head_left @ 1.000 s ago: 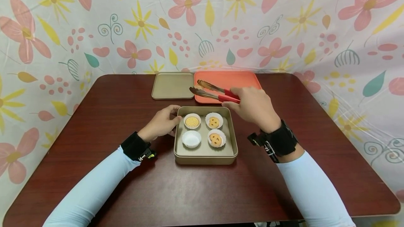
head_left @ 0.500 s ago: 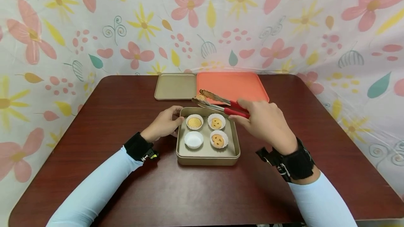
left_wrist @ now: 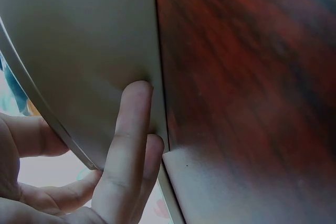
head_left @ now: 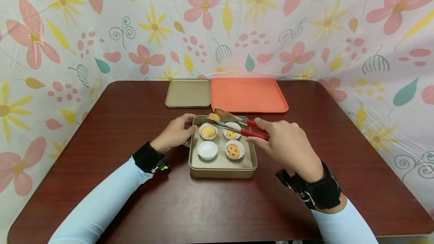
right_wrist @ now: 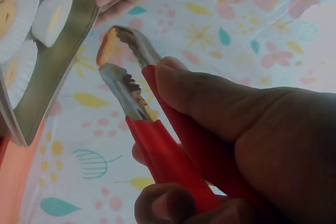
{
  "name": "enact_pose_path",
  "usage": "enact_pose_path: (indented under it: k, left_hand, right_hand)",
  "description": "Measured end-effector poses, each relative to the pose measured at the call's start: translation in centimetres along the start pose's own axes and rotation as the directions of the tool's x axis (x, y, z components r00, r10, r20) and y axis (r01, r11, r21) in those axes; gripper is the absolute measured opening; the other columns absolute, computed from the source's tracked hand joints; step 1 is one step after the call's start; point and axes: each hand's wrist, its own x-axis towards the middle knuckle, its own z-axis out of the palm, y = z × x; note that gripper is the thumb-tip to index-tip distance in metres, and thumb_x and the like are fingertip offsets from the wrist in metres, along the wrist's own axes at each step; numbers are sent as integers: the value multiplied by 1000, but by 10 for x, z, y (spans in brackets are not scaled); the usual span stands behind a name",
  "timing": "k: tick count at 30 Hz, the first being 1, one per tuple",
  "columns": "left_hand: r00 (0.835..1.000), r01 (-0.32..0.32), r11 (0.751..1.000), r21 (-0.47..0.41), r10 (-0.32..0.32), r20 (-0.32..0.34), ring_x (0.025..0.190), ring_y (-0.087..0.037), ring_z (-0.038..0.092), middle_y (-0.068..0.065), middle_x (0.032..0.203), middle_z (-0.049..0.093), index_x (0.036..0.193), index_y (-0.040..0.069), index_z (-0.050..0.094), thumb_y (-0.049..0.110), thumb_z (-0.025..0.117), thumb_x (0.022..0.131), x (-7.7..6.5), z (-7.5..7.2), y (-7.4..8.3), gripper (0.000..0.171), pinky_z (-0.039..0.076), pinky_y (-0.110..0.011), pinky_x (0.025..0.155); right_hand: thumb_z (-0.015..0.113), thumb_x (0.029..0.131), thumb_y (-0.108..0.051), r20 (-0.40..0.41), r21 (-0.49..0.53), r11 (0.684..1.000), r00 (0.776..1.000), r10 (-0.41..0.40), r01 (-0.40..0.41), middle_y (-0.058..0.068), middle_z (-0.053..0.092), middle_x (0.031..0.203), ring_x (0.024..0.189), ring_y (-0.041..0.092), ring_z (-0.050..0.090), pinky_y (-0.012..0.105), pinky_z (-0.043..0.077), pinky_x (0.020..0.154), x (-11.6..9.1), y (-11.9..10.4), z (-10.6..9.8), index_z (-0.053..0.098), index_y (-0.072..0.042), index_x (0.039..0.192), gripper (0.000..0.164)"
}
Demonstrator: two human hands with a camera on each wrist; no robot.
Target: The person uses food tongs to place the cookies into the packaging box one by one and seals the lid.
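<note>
My right hand grips red-handled metal tongs. Their tips pinch a cookie above the back left of a square gold tin. In the right wrist view the cookie shows edge-on between the tong ends. My left hand holds the tin's left side, thumb at the rim; in the left wrist view its fingers press the outer wall. Inside the tin, white paper cups hold a yellow dotted cookie and two face-like cookies. The front left paper cup has nothing in it.
Behind the tin lie a flat gold tray and, to its right, an orange tray. All stand on a dark brown table. A flower-printed cloth hangs behind the table and along its sides.
The right hand has brought the tongs and cookie from over the orange tray toward me, to above the tin's back edge. The left hand stays at the tin's side.
</note>
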Motion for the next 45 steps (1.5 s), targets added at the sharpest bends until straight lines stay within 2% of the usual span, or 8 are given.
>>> enact_pose_path:
  k: [10, 18, 27, 35, 38, 42, 45]
  left_hand:
    - [1000, 3, 1000, 8, -3, -19, 93, -37, 70, -24, 140, 51, 151, 4, 41, 11, 53, 107, -1, 0, 0, 47, 65, -42, 64]
    - [1000, -6, 1000, 4, 6, -16, 105, -41, 65, -25, 140, 51, 153, 2, 39, 11, 54, 107, 0, 0, 0, 49, 65, -39, 63]
    - [1000, -6, 1000, 11, 6, -11, 103, -41, 66, -24, 141, 51, 153, 2, 38, 12, 53, 107, -1, 1, 2, 50, 65, -40, 64]
    - [1000, -5, 1000, 13, 5, -14, 102, -40, 66, -23, 141, 51, 153, 2, 39, 11, 53, 107, 0, 1, 2, 49, 65, -42, 64]
    - [1000, -4, 1000, 9, 4, -14, 104, -40, 66, -23, 141, 51, 153, 3, 39, 11, 53, 107, 0, 1, 1, 48, 65, -42, 64]
    - [1000, -3, 1000, 5, 3, -14, 104, -40, 66, -23, 141, 52, 152, 3, 40, 11, 53, 107, -1, 1, 2, 48, 65, -42, 63]
    - [1000, -4, 1000, 3, 4, -14, 104, -41, 66, -23, 140, 52, 152, 3, 40, 11, 53, 107, -1, 1, 2, 47, 65, -43, 64]
  right_hand:
    - [81, 87, -48, 25, -7, 1000, 999, -29, 29, -3, 56, 64, 53, 18, 47, 31, 37, 45, -15, -8, 6, 72, -14, 130, 56]
    - [81, 86, -48, 66, 3, 998, 996, -59, 59, -7, 47, 58, 52, 15, 43, 29, 35, 45, -20, -12, 14, 72, -15, 129, 56]
    - [80, 87, -50, 82, 10, 996, 993, -85, 85, -10, 44, 57, 53, 12, 42, 29, 33, 44, -26, -15, 20, 73, -16, 128, 54]
    - [80, 86, -51, 88, 7, 995, 991, -103, 103, -9, 59, 65, 56, 12, 52, 30, 40, 45, -27, -13, 22, 74, -16, 125, 53]
    - [80, 87, -51, 95, 5, 995, 991, -95, 95, -10, 55, 63, 56, 11, 49, 28, 37, 45, -27, -13, 22, 73, -16, 126, 54]
    - [81, 86, -50, 82, 5, 996, 992, -92, 92, -6, 62, 68, 56, 12, 50, 29, 40, 45, -27, -13, 22, 73, -15, 126, 54]
    - [80, 86, -51, 72, 8, 995, 993, -97, 97, -6, 62, 67, 55, 12, 50, 30, 40, 45, -27, -14, 21, 73, -16, 127, 55]
